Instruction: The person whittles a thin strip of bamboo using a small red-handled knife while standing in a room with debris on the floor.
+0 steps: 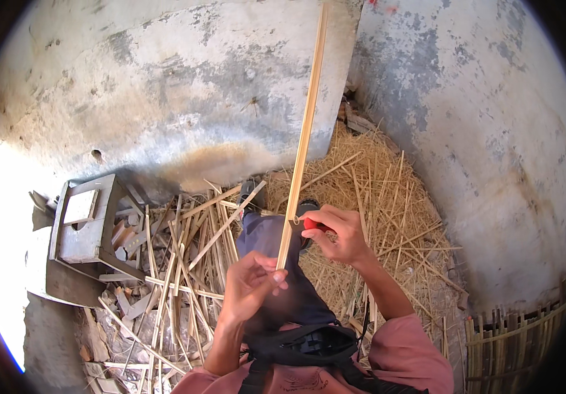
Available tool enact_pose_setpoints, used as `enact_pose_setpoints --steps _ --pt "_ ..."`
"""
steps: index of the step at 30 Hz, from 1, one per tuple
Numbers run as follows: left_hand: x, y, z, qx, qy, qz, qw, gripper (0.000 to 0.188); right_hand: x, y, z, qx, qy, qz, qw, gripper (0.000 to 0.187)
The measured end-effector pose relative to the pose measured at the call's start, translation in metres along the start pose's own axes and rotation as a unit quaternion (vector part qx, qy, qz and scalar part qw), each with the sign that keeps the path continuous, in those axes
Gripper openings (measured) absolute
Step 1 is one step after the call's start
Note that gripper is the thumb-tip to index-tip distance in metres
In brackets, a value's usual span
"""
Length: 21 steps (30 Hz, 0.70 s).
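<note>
Head view: the left hand (253, 282) pinches the lower end of a long pale strip (306, 131), which rises above and between both hands; the right hand (340, 233) is closed around a red object (310, 224), just beside the strip; a small pale curl (296, 220) lies between them; loose strips (194, 253) lie left of the left hand, a straw heap (394, 210) beyond the right.

In my judgement, good practice is a firm lower grip, light even pressure and left fingers kept clear of the red object; its working end is hidden, contact cannot be confirmed; the strip's top meets the picture's edge.
</note>
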State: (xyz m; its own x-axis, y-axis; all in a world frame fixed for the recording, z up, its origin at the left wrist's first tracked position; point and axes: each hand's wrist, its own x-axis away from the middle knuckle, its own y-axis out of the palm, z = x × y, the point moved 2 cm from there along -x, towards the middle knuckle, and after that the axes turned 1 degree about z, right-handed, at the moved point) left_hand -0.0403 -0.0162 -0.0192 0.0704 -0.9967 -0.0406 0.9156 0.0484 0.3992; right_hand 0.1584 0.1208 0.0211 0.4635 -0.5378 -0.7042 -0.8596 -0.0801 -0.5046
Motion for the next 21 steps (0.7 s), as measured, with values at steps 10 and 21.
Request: enact_pose_setpoints --steps 10,21 --pt "0.021 -0.017 -0.016 0.017 -0.03 -0.019 0.999 0.019 -0.007 0.002 0.015 0.001 0.018 0.022 1.0 0.025" --pt "0.038 -0.033 -0.029 0.0 -0.064 0.023 0.998 0.018 -0.012 0.013 0.047 0.03 0.034 0.038 0.998 0.023"
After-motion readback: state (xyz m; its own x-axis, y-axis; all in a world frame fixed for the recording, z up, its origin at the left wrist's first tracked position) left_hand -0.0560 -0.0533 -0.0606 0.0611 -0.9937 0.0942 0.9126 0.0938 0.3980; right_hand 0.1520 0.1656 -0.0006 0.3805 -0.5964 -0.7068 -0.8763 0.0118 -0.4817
